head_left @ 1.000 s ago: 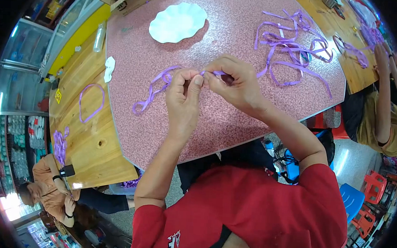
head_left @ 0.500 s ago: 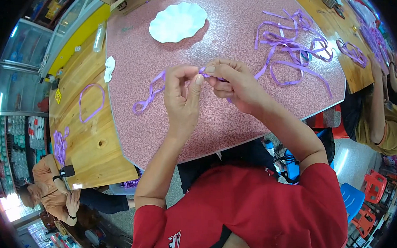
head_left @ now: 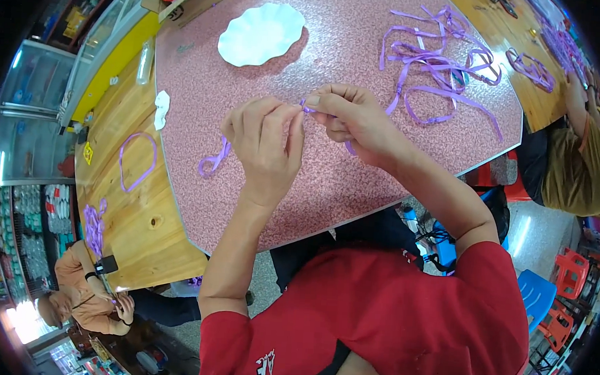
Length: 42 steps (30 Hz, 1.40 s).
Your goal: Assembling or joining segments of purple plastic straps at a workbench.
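Flat, narrow purple ribbon (head_left: 307, 109), bunched small, is pinched between the closed-up fingertips of the bare left hand (head_left: 265, 138) and bare right hand (head_left: 364, 126), above a speckled pink tabletop (head_left: 327, 196), a white scalloped-rim dish (head_left: 262, 35) set beyond.

We wear a red short-sleeved shirt (head_left: 402, 315), a white emblem (head_left: 262, 372) left of its black-edged neckline (head_left: 328, 369), and dark trousers (head_left: 377, 234) beyond that neckline; our left hand (head_left: 268, 142) and right hand (head_left: 359, 125) are bare.
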{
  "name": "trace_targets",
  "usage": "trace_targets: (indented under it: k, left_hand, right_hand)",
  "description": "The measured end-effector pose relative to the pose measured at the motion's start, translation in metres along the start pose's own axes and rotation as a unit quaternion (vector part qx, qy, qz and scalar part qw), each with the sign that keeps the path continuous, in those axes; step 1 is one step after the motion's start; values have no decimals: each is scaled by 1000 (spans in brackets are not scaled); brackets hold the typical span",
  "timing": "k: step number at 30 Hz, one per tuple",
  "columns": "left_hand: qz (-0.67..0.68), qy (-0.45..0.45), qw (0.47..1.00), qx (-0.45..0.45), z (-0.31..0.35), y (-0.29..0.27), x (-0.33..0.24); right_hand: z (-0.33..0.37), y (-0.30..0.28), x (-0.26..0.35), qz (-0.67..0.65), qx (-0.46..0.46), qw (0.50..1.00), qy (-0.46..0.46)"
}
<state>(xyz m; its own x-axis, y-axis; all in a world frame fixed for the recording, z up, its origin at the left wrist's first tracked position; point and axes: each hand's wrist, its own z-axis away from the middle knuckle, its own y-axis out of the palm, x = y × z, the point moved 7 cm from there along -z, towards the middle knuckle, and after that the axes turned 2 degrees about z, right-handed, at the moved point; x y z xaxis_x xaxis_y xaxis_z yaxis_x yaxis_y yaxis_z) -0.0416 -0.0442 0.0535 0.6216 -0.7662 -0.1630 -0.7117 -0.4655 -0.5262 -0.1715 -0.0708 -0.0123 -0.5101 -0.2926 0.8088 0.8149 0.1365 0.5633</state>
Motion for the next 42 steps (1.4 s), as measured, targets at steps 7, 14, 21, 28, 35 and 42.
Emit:
trace_targets:
  k: [7,14,21,28,35,42]
  left_hand:
    - [28,-64,997,-20,4,9,6]
    - [204,-165,964,-47,11,16,18]
    - [144,-90,985,-23,3,12,11]
    - [251,-222,942,21,9,17,24]
    - [283,-237,929,37,11,19,25]
    - [285,-244,926,41,12,17,25]
  right_hand:
    - [0,5,-9,-45,24,998,22]
    - [-2,6,-8,-12,14,1000,22]
    - [-3,0,-7,4,-6,1000,-7]
    - [-4,-6,6,187,4,980,-65]
    - [5,-1,21,314,-9,941,-130]
    - [6,-7,24,345,-16,923,-173]
